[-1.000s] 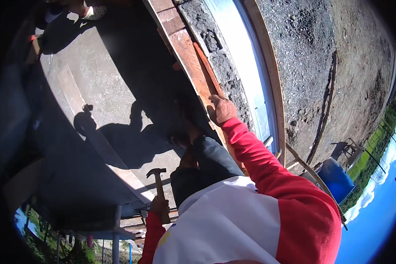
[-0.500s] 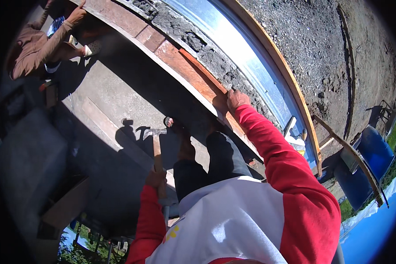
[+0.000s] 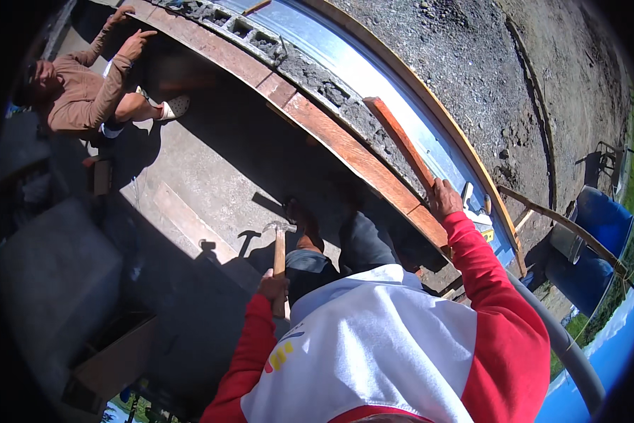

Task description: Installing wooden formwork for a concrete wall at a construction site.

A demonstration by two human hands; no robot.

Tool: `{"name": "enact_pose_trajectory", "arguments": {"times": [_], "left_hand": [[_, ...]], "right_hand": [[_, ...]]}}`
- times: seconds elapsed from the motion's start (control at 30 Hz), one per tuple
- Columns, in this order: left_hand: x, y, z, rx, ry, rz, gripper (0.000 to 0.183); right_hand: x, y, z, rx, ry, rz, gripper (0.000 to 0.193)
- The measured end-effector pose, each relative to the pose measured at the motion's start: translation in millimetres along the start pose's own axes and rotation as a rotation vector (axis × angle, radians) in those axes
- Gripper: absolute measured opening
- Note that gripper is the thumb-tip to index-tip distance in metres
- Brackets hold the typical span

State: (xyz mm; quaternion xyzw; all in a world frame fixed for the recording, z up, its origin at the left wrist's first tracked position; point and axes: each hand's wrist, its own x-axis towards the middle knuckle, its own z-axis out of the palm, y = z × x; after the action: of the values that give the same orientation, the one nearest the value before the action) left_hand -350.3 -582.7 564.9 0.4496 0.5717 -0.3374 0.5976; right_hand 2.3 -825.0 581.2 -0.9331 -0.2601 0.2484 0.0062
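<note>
My left hand (image 3: 272,285) grips the wooden handle of a claw hammer (image 3: 280,243), whose steel head points up and away over the concrete floor. My right hand (image 3: 445,198) rests on a reddish wooden board (image 3: 345,151) that runs along the top of a grey block wall (image 3: 310,74). A shorter wooden strip (image 3: 401,144) lies slanted across the wall just above that hand. My red sleeves and white shirt fill the lower middle of the view, with my knees below the board.
Another person in a brown top (image 3: 84,95) crouches at the upper left with both hands up on the same board. A plank (image 3: 190,222) lies on the concrete floor. Blue barrels (image 3: 599,240) stand at the right, beyond gravel ground (image 3: 472,63).
The view has swung so the other person is now in sight at the upper left. My left hand has raised the hammer a little; my right hand stays on the board.
</note>
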Motion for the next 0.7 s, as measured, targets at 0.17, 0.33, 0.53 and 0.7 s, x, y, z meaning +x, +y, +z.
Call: {"name": "enact_pose_trajectory", "arguments": {"times": [0.17, 0.33, 0.53, 0.7], "left_hand": [[-15, -56, -55, 0.004, -0.112, 0.050, 0.034], [25, -132, -134, 0.521, 0.287, 0.500, 0.034], [43, -163, -190, 0.577, 0.591, 0.523, 0.035], [-15, -114, -193, 0.230, 0.369, 0.086, 0.034]], "right_hand": [[-36, -32, -34, 0.055, 0.150, -0.066, 0.017], [-52, -68, -51, 0.076, 0.250, -0.108, 0.014], [-40, -87, -68, 0.093, 0.161, -0.029, 0.013], [3, -108, -77, 0.094, 0.004, -0.097, 0.014]]}}
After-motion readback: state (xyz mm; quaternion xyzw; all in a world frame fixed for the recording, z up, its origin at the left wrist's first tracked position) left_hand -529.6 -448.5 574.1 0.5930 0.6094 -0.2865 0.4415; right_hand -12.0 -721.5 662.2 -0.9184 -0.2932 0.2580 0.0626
